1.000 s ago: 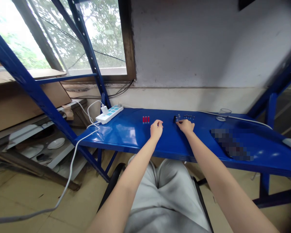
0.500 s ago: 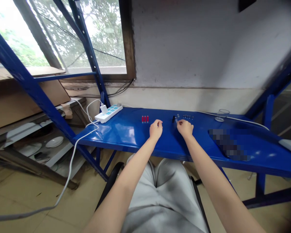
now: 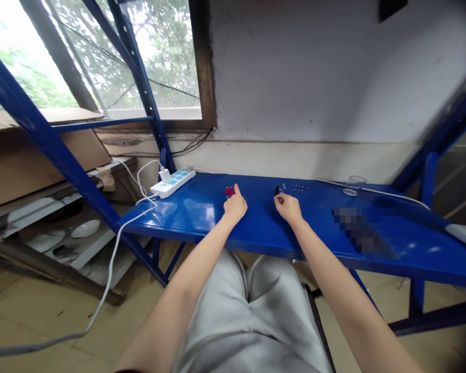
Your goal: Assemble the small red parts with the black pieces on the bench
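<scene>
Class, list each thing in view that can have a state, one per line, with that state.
Left hand: at the red cylinders, contact unclear
Right hand: bunched, whether holding anything unclear
Red cylinders: side by side
White plug: inserted in the power strip
Power strip: on or off unclear
Glass: upright

no legible text, no readable labels, brands or numbers, no signs that can be made out

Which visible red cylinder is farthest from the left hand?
The leftmost small red cylinder; the other clearly visible red cylinder is between it and the left hand.
</scene>
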Demonstrator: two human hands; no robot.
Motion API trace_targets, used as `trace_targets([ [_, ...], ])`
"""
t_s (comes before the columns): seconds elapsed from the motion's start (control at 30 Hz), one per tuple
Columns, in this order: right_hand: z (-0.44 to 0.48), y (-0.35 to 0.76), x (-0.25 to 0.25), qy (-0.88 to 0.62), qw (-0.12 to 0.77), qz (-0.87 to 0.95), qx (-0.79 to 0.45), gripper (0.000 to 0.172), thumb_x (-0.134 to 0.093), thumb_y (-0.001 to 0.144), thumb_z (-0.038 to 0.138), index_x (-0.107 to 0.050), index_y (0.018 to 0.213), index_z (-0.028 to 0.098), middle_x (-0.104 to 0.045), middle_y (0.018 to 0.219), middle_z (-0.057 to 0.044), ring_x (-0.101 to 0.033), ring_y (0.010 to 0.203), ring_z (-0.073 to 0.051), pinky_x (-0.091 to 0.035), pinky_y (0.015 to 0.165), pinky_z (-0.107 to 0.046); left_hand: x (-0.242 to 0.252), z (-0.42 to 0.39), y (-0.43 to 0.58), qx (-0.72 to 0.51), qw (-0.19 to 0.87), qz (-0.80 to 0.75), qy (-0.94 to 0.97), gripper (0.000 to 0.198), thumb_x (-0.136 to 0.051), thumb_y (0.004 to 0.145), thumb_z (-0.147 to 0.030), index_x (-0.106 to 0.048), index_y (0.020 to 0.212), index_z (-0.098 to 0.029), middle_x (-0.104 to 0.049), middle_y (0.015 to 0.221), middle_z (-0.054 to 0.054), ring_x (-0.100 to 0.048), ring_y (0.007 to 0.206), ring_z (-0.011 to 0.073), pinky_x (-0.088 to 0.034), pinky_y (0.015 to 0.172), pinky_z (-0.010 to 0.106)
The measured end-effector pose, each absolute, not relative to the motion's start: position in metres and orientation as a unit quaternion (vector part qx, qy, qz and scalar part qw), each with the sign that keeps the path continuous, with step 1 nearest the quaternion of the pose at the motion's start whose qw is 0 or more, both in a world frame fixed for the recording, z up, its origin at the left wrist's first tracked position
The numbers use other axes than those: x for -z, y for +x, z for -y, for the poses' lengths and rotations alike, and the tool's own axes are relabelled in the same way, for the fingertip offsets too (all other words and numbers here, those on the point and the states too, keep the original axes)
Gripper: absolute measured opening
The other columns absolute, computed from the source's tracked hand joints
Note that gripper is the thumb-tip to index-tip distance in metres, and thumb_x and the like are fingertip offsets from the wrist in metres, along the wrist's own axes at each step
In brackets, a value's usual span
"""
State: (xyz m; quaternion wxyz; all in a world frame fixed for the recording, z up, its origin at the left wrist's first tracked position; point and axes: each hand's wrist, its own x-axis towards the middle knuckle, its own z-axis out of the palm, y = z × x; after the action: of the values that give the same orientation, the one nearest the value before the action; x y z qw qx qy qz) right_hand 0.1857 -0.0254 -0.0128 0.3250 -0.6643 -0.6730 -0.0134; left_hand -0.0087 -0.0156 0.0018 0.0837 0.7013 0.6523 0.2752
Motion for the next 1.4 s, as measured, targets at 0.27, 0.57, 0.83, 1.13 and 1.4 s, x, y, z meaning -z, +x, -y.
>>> trace_targets([
  [0.27,0.026,0.184,0.014,-0.654,0.312,0.689,-0.01,0.024,-0.042,0.081,0.027,-0.065,0.085,0.021,-0.067,0.079,-0.005,-0.06,0.076,-0.018,-0.039,0.066,-0.023,0.001,0.008,-0.007,-0.252,0.063,-0.667,0.698,0.062,-0.037,0.085,-0.024,-0.014,0.141,-0.007,-0.063,0.096,0.022,-0.061,0.095,0.0297,-0.045,0.081,0.038],
  [0.57,0.024,0.184,0.017,-0.634,0.331,0.699,-0.01,0.024,-0.043,0.08,0.027,-0.066,0.083,0.02,-0.067,0.075,-0.005,-0.06,0.07,-0.017,-0.039,0.063,-0.023,0.005,0.002,-0.008,-0.245,0.015,-0.652,0.717,0.051,-0.032,0.089,-0.024,-0.024,0.136,-0.008,-0.062,0.097,0.02,-0.062,0.092,0.0277,-0.046,0.078,0.036],
  [0.83,0.021,0.186,0.022,-0.603,0.368,0.708,0.001,0.022,-0.044,0.078,0.026,-0.066,0.077,0.019,-0.065,0.067,-0.004,-0.058,0.062,-0.016,-0.038,0.057,-0.024,0.002,-0.008,-0.009,-0.285,0.003,-0.588,0.757,0.024,-0.033,0.09,-0.022,-0.049,0.107,-0.016,-0.062,0.095,0.013,-0.063,0.086,0.0213,-0.045,0.075,0.031],
  [1.13,0.022,0.182,0.021,-0.58,0.379,0.721,-0.012,0.022,-0.046,0.08,0.029,-0.065,0.083,0.019,-0.063,0.069,-0.003,-0.056,0.063,-0.015,-0.039,0.06,-0.024,0.012,-0.009,0.012,-0.496,0.285,-0.446,0.689,0.006,-0.046,0.082,-0.016,-0.052,0.083,-0.016,-0.06,0.065,0.0,-0.053,0.05,0.0079,-0.04,0.053,0.02],
  [1.4,0.019,0.175,0.024,-0.523,0.383,0.759,-0.056,0.03,-0.04,0.087,0.038,-0.061,0.094,0.018,-0.064,0.085,-0.006,-0.056,0.071,-0.016,-0.041,0.064,-0.026,0.015,0.0,0.009,-0.496,0.507,-0.361,0.605,0.005,-0.049,0.081,-0.017,-0.048,0.085,-0.014,-0.063,0.069,0.002,-0.05,0.037,0.0054,-0.027,0.036,0.016],
])
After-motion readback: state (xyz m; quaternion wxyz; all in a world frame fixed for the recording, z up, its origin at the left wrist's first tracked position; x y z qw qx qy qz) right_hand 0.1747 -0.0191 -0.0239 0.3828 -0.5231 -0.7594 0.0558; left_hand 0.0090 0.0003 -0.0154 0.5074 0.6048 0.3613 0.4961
